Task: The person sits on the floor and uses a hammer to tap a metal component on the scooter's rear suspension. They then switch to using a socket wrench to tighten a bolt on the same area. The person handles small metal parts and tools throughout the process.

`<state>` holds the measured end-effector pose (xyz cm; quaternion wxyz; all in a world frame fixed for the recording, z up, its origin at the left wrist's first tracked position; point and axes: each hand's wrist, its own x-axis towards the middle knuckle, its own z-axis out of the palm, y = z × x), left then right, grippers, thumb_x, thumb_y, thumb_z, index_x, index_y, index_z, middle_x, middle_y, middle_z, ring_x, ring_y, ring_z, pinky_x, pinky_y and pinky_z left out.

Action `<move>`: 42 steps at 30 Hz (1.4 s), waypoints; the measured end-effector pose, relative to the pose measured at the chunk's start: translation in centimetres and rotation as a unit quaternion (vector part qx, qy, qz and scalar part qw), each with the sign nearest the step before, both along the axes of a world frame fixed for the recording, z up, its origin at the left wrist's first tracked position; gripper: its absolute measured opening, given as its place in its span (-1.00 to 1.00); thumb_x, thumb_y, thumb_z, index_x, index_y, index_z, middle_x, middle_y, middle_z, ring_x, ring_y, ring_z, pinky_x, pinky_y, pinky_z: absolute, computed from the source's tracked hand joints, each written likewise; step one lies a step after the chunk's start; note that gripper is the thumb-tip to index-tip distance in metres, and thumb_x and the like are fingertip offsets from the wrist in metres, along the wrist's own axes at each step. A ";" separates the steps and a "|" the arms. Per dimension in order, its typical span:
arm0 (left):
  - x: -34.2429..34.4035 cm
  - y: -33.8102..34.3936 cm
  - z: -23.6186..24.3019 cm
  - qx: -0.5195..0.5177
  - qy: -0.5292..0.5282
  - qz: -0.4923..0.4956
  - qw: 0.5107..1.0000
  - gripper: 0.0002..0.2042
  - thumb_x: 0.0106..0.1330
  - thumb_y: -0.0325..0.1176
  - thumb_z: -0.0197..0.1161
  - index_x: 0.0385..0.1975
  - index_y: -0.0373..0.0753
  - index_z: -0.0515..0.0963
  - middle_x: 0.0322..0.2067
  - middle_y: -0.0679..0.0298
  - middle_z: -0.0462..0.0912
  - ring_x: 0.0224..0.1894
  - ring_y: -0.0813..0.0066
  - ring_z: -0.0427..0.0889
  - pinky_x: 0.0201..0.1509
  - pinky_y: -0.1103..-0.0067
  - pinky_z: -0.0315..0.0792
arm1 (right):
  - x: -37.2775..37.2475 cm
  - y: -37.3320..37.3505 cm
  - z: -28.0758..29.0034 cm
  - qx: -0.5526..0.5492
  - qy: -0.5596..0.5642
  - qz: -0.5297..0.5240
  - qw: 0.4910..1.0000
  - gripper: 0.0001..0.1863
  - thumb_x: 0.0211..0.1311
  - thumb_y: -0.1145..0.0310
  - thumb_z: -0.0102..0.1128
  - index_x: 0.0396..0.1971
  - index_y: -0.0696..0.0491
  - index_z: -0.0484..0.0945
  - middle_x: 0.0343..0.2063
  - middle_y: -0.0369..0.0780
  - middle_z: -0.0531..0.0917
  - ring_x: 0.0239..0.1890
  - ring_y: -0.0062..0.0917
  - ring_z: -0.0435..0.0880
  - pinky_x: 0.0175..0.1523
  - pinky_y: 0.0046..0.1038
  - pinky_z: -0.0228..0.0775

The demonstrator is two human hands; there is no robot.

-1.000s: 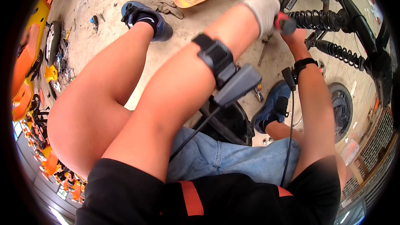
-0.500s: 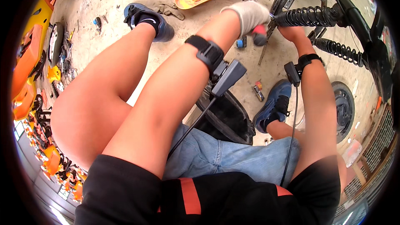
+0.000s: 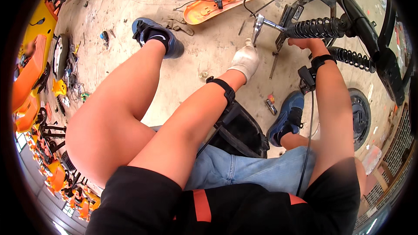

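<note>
Gripping ratchet wrench (image 3: 257, 28) in left hand (image 3: 246, 59); likely stiff, weighty, best held by handle (image 3: 255, 39); cannot tell for right hand (image 3: 303, 43).

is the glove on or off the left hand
On: the pale glove covers the left hand down to the wrist; that hand grips the ratchet wrench.

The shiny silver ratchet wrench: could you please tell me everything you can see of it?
The shiny silver, metallic ratchet wrench has a rounded head and a straight shaft extending rightward toward the upper black coil-spring shock absorber; whether they touch is unclear. Its handle slants downward into the white-gloved left hand, which grips it and hides its end.
</note>
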<state>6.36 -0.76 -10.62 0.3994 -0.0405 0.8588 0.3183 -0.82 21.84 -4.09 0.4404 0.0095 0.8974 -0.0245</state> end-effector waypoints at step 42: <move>-5.5 1.6 10.0 0.258 -0.246 0.211 0.910 -0.86 0.38 -0.41 0.01 -0.44 -0.26 0.31 -0.60 0.30 0.39 -0.65 0.42 0.38 -0.64 0.53 0.38 | 3.9 1.1 -3.8 -0.020 0.304 -0.083 0.949 -0.76 0.14 0.26 0.13 -0.20 -0.08 0.65 -0.17 -0.14 0.69 -0.06 -0.16 0.62 -0.01 -0.19 0.50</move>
